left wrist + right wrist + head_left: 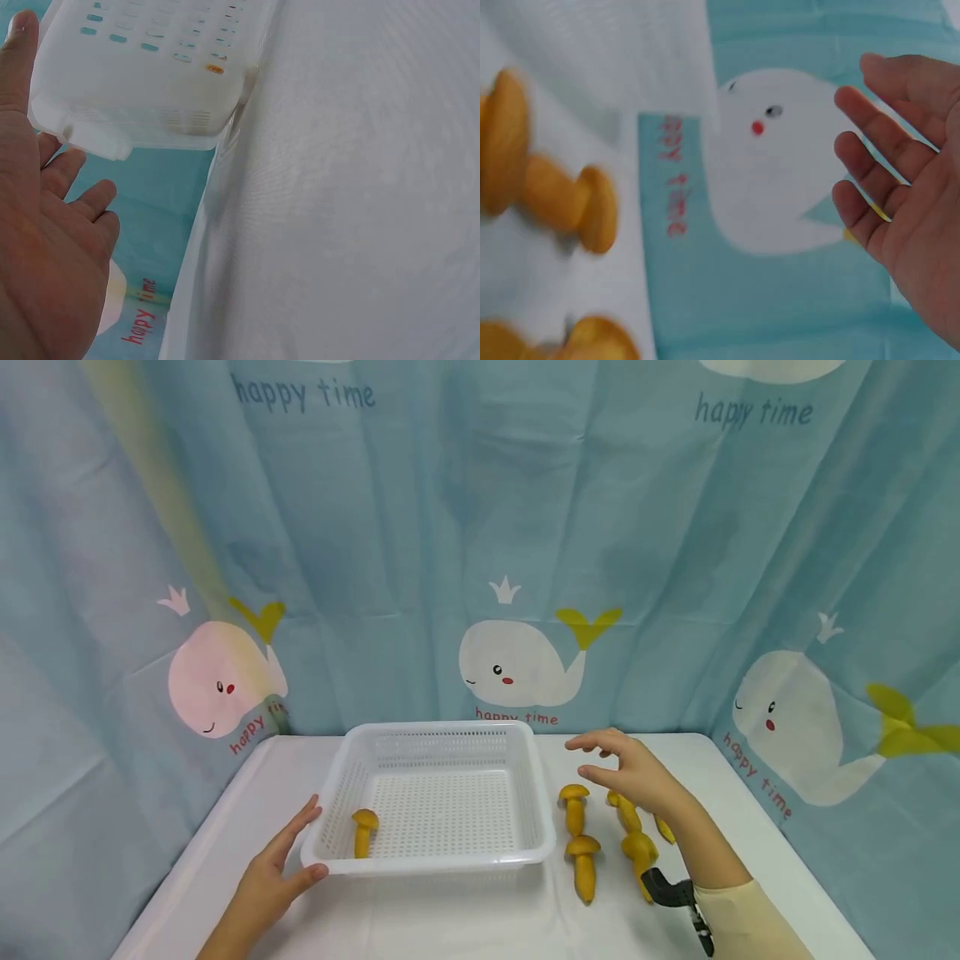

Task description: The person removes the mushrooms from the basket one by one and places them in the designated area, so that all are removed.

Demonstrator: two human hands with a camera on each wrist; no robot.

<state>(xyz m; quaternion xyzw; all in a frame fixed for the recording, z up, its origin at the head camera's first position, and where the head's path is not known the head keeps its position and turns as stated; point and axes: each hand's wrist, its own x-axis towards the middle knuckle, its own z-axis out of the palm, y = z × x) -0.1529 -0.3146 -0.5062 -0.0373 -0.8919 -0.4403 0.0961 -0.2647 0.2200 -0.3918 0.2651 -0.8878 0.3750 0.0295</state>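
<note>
A white plastic basket [442, 864] with perforated walls stands on the table. One yellow-brown mushroom [363, 837] lies inside it at the left front. My left hand [272, 868] is at the basket's left front corner, fingers spread and fairly straight, thumb and fingertips right at the rim. In the left wrist view that hand [52, 217] lies along the basket's outer wall [150, 90]. My right hand [630, 772] hovers over the mushrooms right of the basket, holding nothing. Its fingers [870, 157] are relaxed and apart in the right wrist view.
Several more mushrooms [584, 868] lie in rows on the white table [420, 918] to the right of the basket; one is partly hidden behind the right arm. A blue curtain [390, 610] printed with whales encloses the table at the back and sides.
</note>
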